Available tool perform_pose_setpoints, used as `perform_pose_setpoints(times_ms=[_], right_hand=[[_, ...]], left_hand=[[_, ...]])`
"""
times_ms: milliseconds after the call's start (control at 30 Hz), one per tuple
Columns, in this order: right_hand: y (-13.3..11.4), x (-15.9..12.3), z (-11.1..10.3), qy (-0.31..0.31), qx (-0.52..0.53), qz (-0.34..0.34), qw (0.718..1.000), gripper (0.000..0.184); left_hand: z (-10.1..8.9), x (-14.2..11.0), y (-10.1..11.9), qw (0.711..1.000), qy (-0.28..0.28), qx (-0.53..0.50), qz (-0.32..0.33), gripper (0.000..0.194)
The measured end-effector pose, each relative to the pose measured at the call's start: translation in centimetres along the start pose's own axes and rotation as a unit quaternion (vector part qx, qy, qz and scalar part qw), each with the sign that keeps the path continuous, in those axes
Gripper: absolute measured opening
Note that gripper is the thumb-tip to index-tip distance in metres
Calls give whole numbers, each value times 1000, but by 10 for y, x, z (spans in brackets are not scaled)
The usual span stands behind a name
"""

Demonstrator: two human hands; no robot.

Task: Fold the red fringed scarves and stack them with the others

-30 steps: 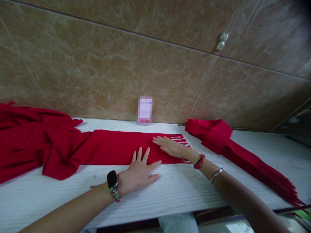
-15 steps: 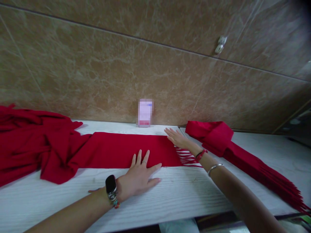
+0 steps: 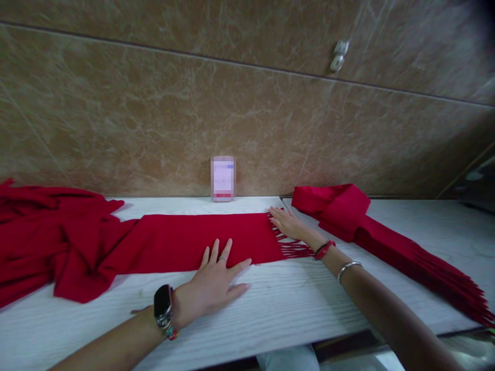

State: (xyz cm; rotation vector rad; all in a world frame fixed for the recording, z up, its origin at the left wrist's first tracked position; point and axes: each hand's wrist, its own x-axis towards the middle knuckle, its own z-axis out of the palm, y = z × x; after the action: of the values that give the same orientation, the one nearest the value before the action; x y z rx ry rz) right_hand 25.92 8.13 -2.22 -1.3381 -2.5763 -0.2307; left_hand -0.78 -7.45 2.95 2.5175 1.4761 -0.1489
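Note:
A red scarf lies along the white wood-grain tabletop, flat in the middle and bunched in loose folds at the left. Its fringe spreads out at the right end. My left hand rests with spread fingers on the scarf's near edge, the palm and thumb over the tabletop. Over the far corner of the fringe lies my right hand, flat with fingers stretched out. Part of the fringe is hidden beneath it.
A second red scarf, folded over on itself, lies on the right with its fringe toward the near right edge. A phone with a blurred screen leans against the brown marbled wall. A small white fitting is on the wall.
My right hand has slid slightly right, off the flat cloth and onto the fringe strands. My left hand stays spread on the near edge. The view has shifted a little.

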Motion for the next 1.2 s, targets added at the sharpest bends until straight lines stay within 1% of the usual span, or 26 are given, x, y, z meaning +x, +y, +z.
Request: perform_pose_setpoints(times_ms=[100, 167, 200, 267, 333, 433, 533, 600, 700, 767, 833, 900, 967, 1000, 1033, 1100, 1200], right_hand=[[-1, -3, -7, 60, 13, 32, 998, 48], [-9, -2, -9, 75, 31, 14, 997, 49], [-12, -1, -9, 69, 35, -5, 997, 49], [-15, -1, -5, 34, 23, -37, 998, 48], [-11, -3, 1, 0, -7, -45, 999, 45], [1, -7, 8, -7, -69, -15, 998, 41], [8, -7, 7, 4, -91, 19, 996, 39], [8, -4, 3, 25, -70, 31, 997, 39], [4, 2, -2, 71, -10, 35, 997, 42], [2, 4, -1, 64, 33, 17, 997, 42], [2, 6, 1, 29, 66, -10, 997, 40], [2, 7, 3, 8, 81, -26, 996, 38], [2, 8, 4, 11, 76, -35, 996, 37], [2, 8, 4, 16, 68, -35, 997, 37], [2, 8, 4, 18, 58, -37, 997, 37], [2, 7, 3, 17, 26, -41, 999, 37], [4, 2, 0, 0, -58, -32, 998, 34]], left_hand=[[0, 1, 0, 1000, -1, 8, -2, 55], [0, 2, 0, 1000, 1, 12, -3, 55], [0, 2, 0, 1000, 1, 15, -4, 55], [0, 2, 0, 1000, 0, 21, -5, 55], [-2, 2, 0, 1000, -4, 27, -6, 55], [-5, 3, 1, 999, -14, 34, -7, 55], [-4, 2, 1, 999, -15, 38, -7, 56], [-2, 0, 1, 999, -11, 36, -3, 57], [-2, -2, -2, 1000, 2, 27, -3, 58], [-7, 3, -4, 1000, 16, 15, -10, 57], [-16, 18, -5, 999, 44, 8, -12, 56], [-26, 44, -5, 996, 85, 14, -2, 56], [-32, 76, -4, 993, 113, 27, 12, 56], [-31, 92, -4, 992, 118, 30, 22, 56], [-29, 107, -4, 992, 123, 30, 31, 55], [-20, 131, -5, 994, 105, 26, 30, 55], [-4, 148, -10, 994, 104, 34, 13, 53]])
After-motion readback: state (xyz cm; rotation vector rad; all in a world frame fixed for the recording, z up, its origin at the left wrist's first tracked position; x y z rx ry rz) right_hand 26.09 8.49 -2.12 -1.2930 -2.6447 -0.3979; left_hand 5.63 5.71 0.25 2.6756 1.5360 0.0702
